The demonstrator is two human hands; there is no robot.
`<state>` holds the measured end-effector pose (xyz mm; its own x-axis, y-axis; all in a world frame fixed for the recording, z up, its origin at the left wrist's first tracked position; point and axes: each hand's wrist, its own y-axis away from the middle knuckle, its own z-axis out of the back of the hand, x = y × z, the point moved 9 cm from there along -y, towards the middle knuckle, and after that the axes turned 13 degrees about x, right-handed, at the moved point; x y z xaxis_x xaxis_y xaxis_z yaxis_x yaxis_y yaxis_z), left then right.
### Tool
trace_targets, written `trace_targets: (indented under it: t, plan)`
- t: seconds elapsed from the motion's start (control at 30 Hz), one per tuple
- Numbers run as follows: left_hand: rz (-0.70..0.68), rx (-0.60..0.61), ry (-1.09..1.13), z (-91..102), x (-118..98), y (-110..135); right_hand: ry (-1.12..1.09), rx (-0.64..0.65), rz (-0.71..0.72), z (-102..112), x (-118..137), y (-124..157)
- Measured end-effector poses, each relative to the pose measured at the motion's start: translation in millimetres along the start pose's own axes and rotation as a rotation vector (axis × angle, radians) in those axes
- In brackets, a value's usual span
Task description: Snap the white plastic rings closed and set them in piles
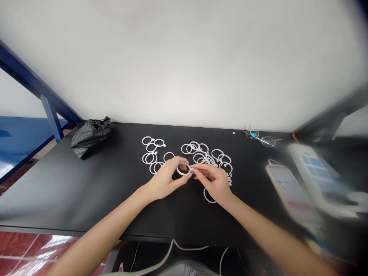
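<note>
Both the left hand [165, 179] and right hand [214, 180] pinch a flat-lying white ring [183, 169]

- Left hand [165, 179] and right hand [214, 180] pinch one white ring [184, 169] between them above a black table [86, 191].
- Loose rings [208, 155] lie scattered just behind.
- Black bag [90, 136] far left; glasses [260, 138] and phone [287, 188] right.

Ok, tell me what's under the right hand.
A white ring on the black table pokes out from beneath the right hand; the hand covers its far part.
</note>
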<state>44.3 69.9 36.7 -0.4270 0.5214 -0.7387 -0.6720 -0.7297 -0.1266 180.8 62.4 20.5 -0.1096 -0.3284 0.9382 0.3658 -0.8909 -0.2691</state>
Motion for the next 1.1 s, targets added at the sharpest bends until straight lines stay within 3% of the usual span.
trace_targets:
  t: [0.13,0.23,0.5,0.63,0.87,1.1]
  plan:
    - [0.005,-0.085,-0.369,7.3,4,0,0.072,-0.023,-0.009,8,3,-2]
    - [0.057,-0.079,-0.471,9.5,13,-1,0.121,-0.039,0.007,11,8,-2]
    - [0.186,-0.04,-0.602,8.7,28,-2,0.415,-0.009,0.151,3,20,-4]
    - [0.218,-0.05,-0.646,8.3,33,-1,0.58,-0.012,0.115,7,14,-5]
    - [0.234,-0.073,-0.632,8.6,38,1,0.585,0.027,0.041,9,2,-5]
    - [0.24,-0.096,-0.663,11.6,36,2,0.581,0.101,0.092,0,4,-6]
